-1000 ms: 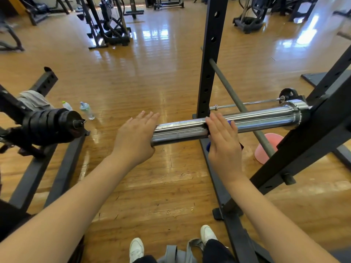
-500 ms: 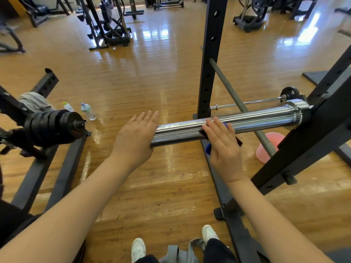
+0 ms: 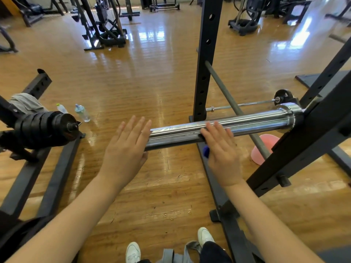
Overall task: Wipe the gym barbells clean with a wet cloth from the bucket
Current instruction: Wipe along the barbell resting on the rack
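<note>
- At the far left, a black rack arm (image 3: 40, 82) carries a grey towel (image 3: 25, 103) draped over it, with a stack of black weight plates (image 3: 44, 129) on a bar end just below.
- On the wooden floor (image 3: 133, 82) beside the plates stand two plastic bottles (image 3: 82, 112), close together.
- The left hand (image 3: 126, 149) is flat with its fingers straight and slightly spread, the palm pressed against the free end of the chrome barbell sleeve (image 3: 247, 121).
- The sleeve runs level from that hand to the right, where its collar meets the black rack frame (image 3: 311, 137).
- The right hand (image 3: 221, 149) lies over the middle of the sleeve, fingers straight and laid across the metal, pressing a blue cloth (image 3: 205, 151) against it; only a small edge of the cloth shows under the palm.
- A black upright post (image 3: 206, 54) with holes stands behind the sleeve.
- A pink bucket (image 3: 263, 149) sits on the floor under the sleeve's right part, partly hidden by a grey slanted bar (image 3: 226, 95).
- White shoes (image 3: 133, 251) show at the bottom edge.
</note>
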Demonstrator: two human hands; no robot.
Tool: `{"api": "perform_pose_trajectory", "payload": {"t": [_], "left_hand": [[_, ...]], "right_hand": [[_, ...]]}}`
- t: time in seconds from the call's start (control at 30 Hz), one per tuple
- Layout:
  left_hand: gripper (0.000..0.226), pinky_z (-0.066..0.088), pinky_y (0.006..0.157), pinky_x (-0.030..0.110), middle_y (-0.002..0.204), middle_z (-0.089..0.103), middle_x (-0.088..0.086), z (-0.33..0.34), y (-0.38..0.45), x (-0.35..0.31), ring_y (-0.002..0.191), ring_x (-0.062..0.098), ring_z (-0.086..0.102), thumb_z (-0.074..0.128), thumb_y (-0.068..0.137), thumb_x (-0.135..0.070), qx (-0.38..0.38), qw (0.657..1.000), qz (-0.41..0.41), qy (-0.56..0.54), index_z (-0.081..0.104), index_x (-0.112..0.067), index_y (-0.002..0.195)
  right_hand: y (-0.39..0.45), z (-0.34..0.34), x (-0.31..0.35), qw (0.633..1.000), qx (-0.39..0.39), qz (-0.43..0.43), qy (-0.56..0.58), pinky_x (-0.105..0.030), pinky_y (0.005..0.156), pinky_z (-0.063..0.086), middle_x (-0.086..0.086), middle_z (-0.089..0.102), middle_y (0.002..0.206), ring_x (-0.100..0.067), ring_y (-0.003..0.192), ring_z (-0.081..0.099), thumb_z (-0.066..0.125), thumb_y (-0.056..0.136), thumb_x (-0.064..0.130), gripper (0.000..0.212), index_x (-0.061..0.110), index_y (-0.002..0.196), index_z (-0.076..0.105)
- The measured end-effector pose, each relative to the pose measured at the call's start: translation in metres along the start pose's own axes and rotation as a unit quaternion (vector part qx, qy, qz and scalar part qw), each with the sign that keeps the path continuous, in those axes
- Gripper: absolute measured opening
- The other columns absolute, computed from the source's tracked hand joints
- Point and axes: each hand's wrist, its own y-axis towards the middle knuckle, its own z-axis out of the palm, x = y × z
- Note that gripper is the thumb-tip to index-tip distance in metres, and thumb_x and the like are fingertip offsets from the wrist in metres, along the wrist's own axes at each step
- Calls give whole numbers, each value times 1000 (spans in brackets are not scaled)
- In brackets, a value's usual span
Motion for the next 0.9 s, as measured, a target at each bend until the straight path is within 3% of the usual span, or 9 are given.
{"api": "perform_pose_trajectory", "payload": {"t": [0.13, 0.23, 0.3, 0.4, 0.5, 0.63, 0.73, 0.83, 0.9], "left_hand": [[63, 29, 108, 46, 128, 57, 22, 14, 3, -1, 120, 37, 54, 73, 71, 2, -99, 995, -6, 0, 49, 1, 129], [56, 30, 107, 49, 128, 56, 23, 14, 6, -4, 121, 39, 52, 67, 74, 0, -94, 995, -18, 1, 48, 1, 127], [61, 30, 105, 50, 126, 57, 25, 13, 6, -3, 119, 41, 53, 76, 66, 3, -75, 997, -27, -13, 53, 3, 124], [77, 33, 101, 52, 121, 61, 25, 6, 12, -1, 113, 42, 58, 87, 47, 0, -24, 998, -34, -42, 59, 5, 118], [84, 36, 98, 53, 118, 63, 21, 0, 17, 3, 110, 40, 60, 90, 39, -2, 34, 996, -37, -73, 61, 3, 117], [78, 27, 108, 41, 131, 56, 16, -4, 18, 6, 124, 34, 51, 83, 56, -3, 73, 991, -46, -97, 55, -2, 129], [76, 17, 114, 30, 145, 43, 5, -10, 24, 6, 136, 23, 37, 71, 74, -14, 110, 985, -53, -118, 39, -12, 142], [60, 41, 89, 32, 123, 60, -4, -21, 32, 10, 113, 20, 53, 69, 73, -23, 174, 972, -59, -146, 48, -24, 129], [54, 43, 75, 30, 111, 63, -7, -28, 37, 12, 100, 19, 57, 70, 71, -24, 201, 963, -63, -167, 52, -24, 121]], "right_hand": [[4, -9, -7, 989, -66, 134, -21, -32, 119, 13, -20, 52, 132, -20, 137, 31, 39, 91, -5, 38, -4, 126, 54], [12, 6, 22, 982, -76, 173, -13, -42, 117, 16, -19, 54, 132, -29, 133, 36, 41, 88, -8, 42, -4, 127, 54], [12, 15, 42, 991, -32, 128, 0, -49, 114, 21, -18, 54, 133, -30, 132, 38, 42, 85, -9, 46, -2, 129, 52], [15, 11, 48, 998, 26, 62, -3, -45, 113, 22, -16, 54, 133, -26, 131, 39, 41, 85, -5, 46, 0, 129, 52], [18, -5, 34, 994, 20, 104, -18, -35, 116, 19, -16, 54, 133, -23, 131, 39, 40, 85, -5, 45, 0, 128, 54], [21, -5, 25, 980, -33, 193, -29, -32, 117, 12, -17, 56, 131, -21, 133, 36, 37, 88, -2, 43, -2, 127, 56], [21, 12, 49, 987, -25, 159, -24, -41, 116, 17, -16, 57, 131, -26, 132, 41, 42, 84, -8, 46, 1, 127, 56], [17, 21, 64, 998, 30, 56, -14, -42, 116, 19, -14, 56, 132, -25, 131, 41, 43, 84, -6, 45, 3, 127, 55], [16, 17, 52, 999, 37, 22, -19, -41, 115, 22, -12, 55, 132, -23, 131, 41, 44, 86, -5, 44, 4, 128, 55]]}}
